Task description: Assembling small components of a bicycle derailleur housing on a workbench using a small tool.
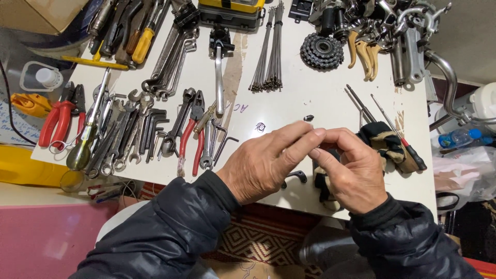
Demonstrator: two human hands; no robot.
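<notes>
My left grip (268,160) and right grip (347,170) meet fingertip to fingertip over the table's (310,98) near edge, both pinched narrow on some tiny part I honestly can't make out. A small dark bit (308,118) sits just beyond my fingers, gloves (387,144) right beside my right hand, pliers (194,132) off left.

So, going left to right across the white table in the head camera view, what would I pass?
Red-handled cutters → screwdriver with a yellow-green handle → row of spanners → red-handled pliers → left hand → right hand → camouflage glove → clear plastic bottle.
</notes>
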